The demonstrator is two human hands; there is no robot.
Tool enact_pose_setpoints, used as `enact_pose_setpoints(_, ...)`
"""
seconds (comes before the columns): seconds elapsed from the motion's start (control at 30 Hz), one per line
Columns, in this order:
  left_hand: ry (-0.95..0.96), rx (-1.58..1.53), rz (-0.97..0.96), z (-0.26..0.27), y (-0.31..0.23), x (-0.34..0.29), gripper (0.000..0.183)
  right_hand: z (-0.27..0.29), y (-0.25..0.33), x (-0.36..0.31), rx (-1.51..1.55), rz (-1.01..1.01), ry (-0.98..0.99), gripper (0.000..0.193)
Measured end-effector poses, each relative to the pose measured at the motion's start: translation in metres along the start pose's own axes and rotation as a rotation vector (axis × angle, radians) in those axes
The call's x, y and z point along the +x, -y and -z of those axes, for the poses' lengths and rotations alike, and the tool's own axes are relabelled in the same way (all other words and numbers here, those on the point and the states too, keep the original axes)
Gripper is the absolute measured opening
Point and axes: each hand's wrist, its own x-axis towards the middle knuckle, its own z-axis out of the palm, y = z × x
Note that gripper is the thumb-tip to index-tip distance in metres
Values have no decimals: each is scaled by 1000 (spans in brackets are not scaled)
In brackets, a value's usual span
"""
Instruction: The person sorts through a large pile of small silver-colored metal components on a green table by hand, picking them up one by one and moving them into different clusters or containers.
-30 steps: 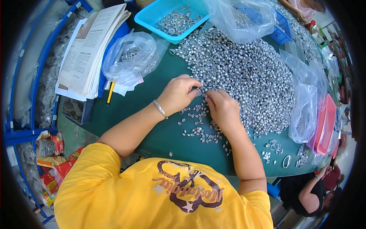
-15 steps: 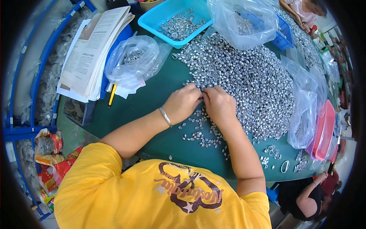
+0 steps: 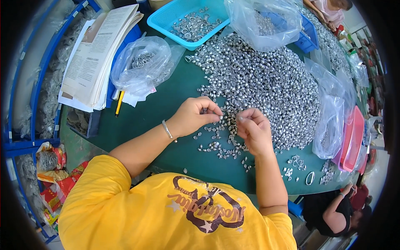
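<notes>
A wide heap of small, rounded silver metal pieces (image 3: 266,83) covers much of the table in front of me. At its near left edge, my left hand (image 3: 196,113) pinches a small silver metal piece (image 3: 221,117) between thumb and forefinger. More silver shows inside its curled fingers. My right hand (image 3: 256,129) is a short way to the right, over the heap's edge, its fingers curled and thumb against the forefinger; whatever it grips is too small to make out. Loose pieces (image 3: 214,146) lie scattered on the green table (image 3: 166,121) just below both hands.
A light-blue basket (image 3: 156,23) holding metal rings stands at the back, beside clear plastic bags (image 3: 143,66). Papers (image 3: 98,54) and a yellow pen (image 3: 119,104) lie left. Red trays (image 3: 352,139) stand right. Other people (image 3: 333,212) sit at right and far right.
My hands were together at the heap's edge and have drawn apart, the left going left and down, the right moving right and down. A pinched silver piece now shows in the left fingertips.
</notes>
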Motion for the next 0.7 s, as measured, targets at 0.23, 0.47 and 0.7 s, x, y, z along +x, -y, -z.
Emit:
enact_pose_setpoints(0.23,74,-322,222,-14,-25,-18,12,-11,-16,-22,738,-142,164,13)
enact_pose_setpoints(0.47,119,-407,283,-29,-31,-27,11,0,-21,-38,899,-161,268,14)
enact_pose_setpoints(0.7,324,-1011,391,-16,-9,-40,12,43,-29,-76,550,31,99,18)
